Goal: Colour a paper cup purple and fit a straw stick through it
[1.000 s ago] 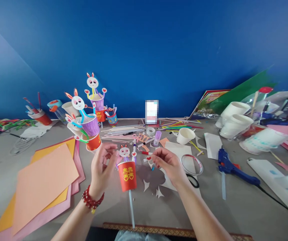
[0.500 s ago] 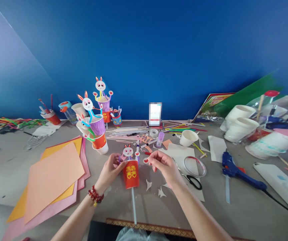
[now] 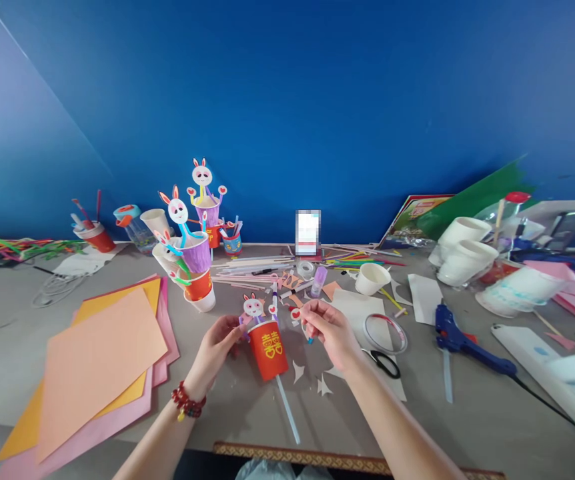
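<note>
A red paper cup (image 3: 268, 350) with a yellow emblem is tilted above the table, a pale straw (image 3: 287, 413) sticking out of its bottom. A small paper rabbit head (image 3: 253, 307) rises from its rim. My left hand (image 3: 217, 347), with a red bead bracelet on the wrist, is closed on the cup's left side. My right hand (image 3: 328, 327) pinches a small red-and-white paper piece (image 3: 296, 314) just right of the rim.
Orange and pink paper sheets (image 3: 95, 360) lie at left. Stacked rabbit cups (image 3: 192, 257) stand behind. Scissors (image 3: 385, 363), a tape ring (image 3: 385, 332), a blue glue gun (image 3: 460, 343), white cups (image 3: 467, 247) and loose straws (image 3: 252, 265) fill the right and back. Paper scraps (image 3: 323, 385) lie near the front.
The cup has tilted so its straw now slants to the right. My left hand has closed lower on the cup's side. My right hand has moved closer to the rim.
</note>
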A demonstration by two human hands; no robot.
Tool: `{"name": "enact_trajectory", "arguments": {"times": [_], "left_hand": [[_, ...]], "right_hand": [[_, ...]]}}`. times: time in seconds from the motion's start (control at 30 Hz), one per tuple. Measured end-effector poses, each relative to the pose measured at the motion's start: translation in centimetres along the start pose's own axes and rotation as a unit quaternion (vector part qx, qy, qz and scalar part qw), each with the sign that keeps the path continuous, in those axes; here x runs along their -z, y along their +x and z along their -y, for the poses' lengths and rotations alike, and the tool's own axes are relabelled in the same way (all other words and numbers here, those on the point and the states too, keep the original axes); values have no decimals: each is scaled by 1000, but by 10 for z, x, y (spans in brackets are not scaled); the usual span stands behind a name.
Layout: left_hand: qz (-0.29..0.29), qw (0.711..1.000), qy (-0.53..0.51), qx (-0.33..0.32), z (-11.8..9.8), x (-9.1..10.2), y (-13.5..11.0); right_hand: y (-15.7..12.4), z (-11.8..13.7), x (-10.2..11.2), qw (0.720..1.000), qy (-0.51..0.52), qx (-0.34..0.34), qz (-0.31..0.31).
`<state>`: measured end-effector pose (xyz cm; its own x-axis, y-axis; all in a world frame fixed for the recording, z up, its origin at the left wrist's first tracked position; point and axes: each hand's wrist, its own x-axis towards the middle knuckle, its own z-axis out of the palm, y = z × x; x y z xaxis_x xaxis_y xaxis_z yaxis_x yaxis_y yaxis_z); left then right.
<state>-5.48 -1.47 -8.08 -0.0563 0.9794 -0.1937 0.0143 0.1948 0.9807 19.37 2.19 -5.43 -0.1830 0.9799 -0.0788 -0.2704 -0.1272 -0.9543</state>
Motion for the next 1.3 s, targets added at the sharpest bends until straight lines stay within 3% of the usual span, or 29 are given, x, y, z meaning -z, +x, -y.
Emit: {"name": "enact_trajectory", "arguments": {"times": [0.2, 0.33, 0.57, 0.7, 0.9, 1.3], "left_hand": [[15, 999, 27, -14, 4, -4, 0], [28, 997, 10, -65, -4, -12, -3], [117, 982, -56, -134, -32, -36, -8], [147, 973, -98, -151, -38, -57, -5], [154, 962, -175, -140, -37, -80, -3], [157, 967, -153, -129, -23, -81, 0]], "right_hand": [[-2, -4, -10, 1000, -19, -10, 1], [-4, 3, -11, 998, -63, 1, 7], [-13, 63, -8, 971, -141, 192, -3], [-15, 82, -9, 964, -165, 209, -4], [-15, 72, -8, 956, -193, 219, -34], [-7, 49, -10, 938, -271, 217, -4]]}}
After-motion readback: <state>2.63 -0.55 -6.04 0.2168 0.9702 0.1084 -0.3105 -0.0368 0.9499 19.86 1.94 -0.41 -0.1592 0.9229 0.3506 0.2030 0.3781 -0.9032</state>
